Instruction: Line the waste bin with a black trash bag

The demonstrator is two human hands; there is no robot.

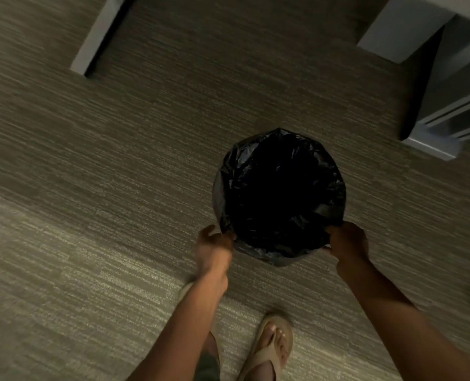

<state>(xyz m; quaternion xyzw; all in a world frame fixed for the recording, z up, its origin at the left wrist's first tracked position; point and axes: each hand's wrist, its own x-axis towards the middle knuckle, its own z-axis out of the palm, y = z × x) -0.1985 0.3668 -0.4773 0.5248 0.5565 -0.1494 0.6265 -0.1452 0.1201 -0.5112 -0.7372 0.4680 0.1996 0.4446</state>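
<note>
A round waste bin stands on the carpet, wholly covered by a black trash bag (280, 193) that lines its inside and is folded over its rim. The bin's own wall is hidden under the plastic. My left hand (213, 250) is at the near left of the rim, fingers curled against the bag's edge; it is blurred. My right hand (348, 240) pinches the bag's edge at the near right of the rim.
Grey-beige striped carpet (104, 174) lies all around. A pale desk leg (99, 37) stands at the far left. A grey drawer cabinet (448, 105) stands at the far right. My sandalled foot (272, 345) is just behind the bin.
</note>
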